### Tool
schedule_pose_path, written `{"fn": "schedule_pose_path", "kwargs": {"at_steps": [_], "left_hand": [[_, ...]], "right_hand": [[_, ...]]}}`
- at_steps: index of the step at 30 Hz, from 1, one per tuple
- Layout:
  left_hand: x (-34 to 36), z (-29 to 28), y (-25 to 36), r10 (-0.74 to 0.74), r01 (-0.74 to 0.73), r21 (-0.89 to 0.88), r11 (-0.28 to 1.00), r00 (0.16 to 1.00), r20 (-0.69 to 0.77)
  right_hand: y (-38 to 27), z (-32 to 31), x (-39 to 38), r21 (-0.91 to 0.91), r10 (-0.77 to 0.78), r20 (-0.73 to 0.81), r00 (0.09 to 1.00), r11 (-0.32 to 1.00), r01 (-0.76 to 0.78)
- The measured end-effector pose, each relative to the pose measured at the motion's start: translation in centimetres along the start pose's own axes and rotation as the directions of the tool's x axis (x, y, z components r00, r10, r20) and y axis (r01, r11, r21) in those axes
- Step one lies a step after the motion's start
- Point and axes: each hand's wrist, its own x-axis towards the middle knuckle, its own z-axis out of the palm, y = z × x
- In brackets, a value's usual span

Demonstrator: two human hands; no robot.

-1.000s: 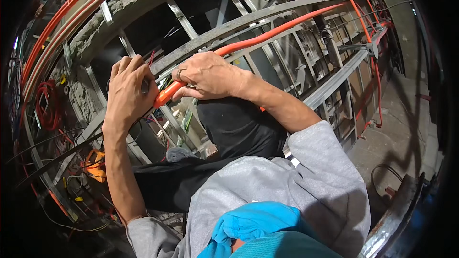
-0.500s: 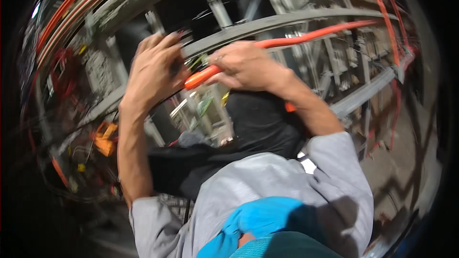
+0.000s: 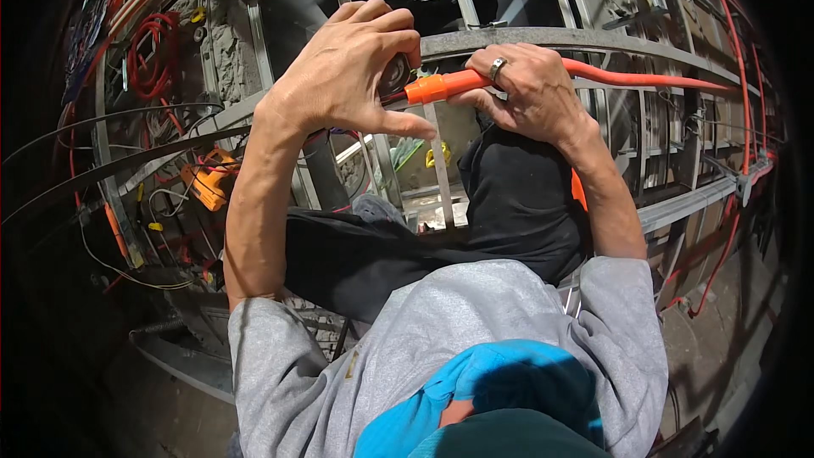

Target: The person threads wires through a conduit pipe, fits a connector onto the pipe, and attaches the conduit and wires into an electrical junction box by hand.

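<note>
Head view, upper centre: the right hand, the nearer, clamps a flexible orange plastic tube lying left to right, its short orange end fitting pointing toward the left hand, whose thumb stands apart from curled fingers; whether these grip a dark round object is unclear

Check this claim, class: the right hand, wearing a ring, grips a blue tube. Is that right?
Not quite: the tube is orange, not blue, as the head view shows. The right hand, wearing a ring, does grip it.
</note>
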Motion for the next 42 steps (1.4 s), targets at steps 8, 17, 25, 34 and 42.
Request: {"fn": "schedule_pose_path", "kwargs": {"at_steps": [8,17,25,34,42], "left_hand": [[1.2,0.1,-0.3,0.005,-0.004,0.013,1.0,0.998,-0.055],[2.6,0.0,3.4,-0.066,0.067,0.023,0.997,0.997,-0.044],[2.0,0.1,3.1,-0.011,0.016,0.055,0.998,0.997,-0.074],[1.9,0.5,2.7,-0.01,0.017,0.074,0.997,0.995,-0.096],[2.2,0.3,3.3,-0.05,0.054,0.032,0.998,0.993,-0.108]], "right_hand": [[1.2,0.0,0.3,0.117,0.025,-0.099,0.995,0.993,-0.014],[0.5,1.0,-0.2,-0.055,0.001,-0.1,0.995,0.998,-0.007],[0.5,1.2,-0.1,-0.007,-0.008,-0.079,0.997,1.0,0.007],[0.4,0.4,-0.3,-0.014,0.041,-0.026,0.999,0.999,-0.041],[0.6,0.9,-0.2,0.016,0.026,-0.071,0.997,1.0,-0.024]]}}
